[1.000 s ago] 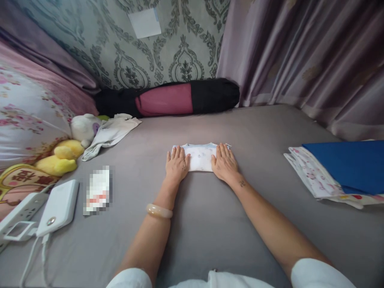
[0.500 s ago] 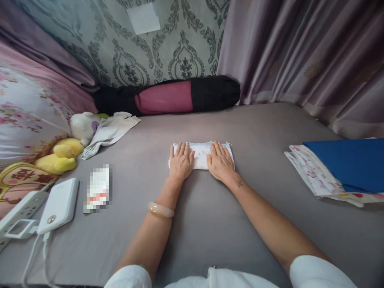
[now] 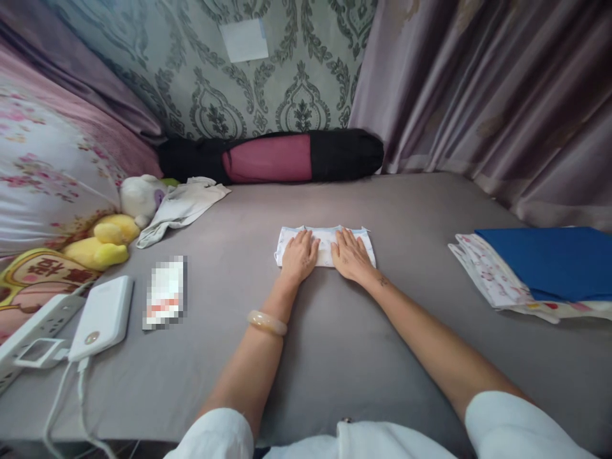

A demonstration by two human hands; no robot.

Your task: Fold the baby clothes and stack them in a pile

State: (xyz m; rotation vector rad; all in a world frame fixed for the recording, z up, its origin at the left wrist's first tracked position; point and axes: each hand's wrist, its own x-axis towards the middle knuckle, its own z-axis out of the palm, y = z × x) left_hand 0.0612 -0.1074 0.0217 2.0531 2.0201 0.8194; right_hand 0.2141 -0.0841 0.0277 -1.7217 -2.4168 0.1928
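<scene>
A folded white cloth [image 3: 325, 245] with a faint print and a pale blue edge lies flat on the grey sheet [image 3: 363, 357]. My left hand [image 3: 301, 257] rests palm down on its left part, fingers stretched toward the far edge. On the right part of the same cloth lies my right hand [image 3: 352, 255], also flat with the fingers stretched out. A strip of cloth shows between the two hands. Neither hand grips anything.
At right lies a blue folded cloth [image 3: 549, 261] on printed fabric. Left are a power bank [image 3: 102, 319], a power strip [image 3: 41, 335], a blurred-out packet [image 3: 165, 292], plush toys [image 3: 109, 239] and a pale cloth [image 3: 186, 207]. A black and pink long bag [image 3: 268, 158] lies along the wall.
My left hand has slid slightly inward over the cloth, showing more of its left end. My right hand stays nearly in place. The whole view has shifted a little.
</scene>
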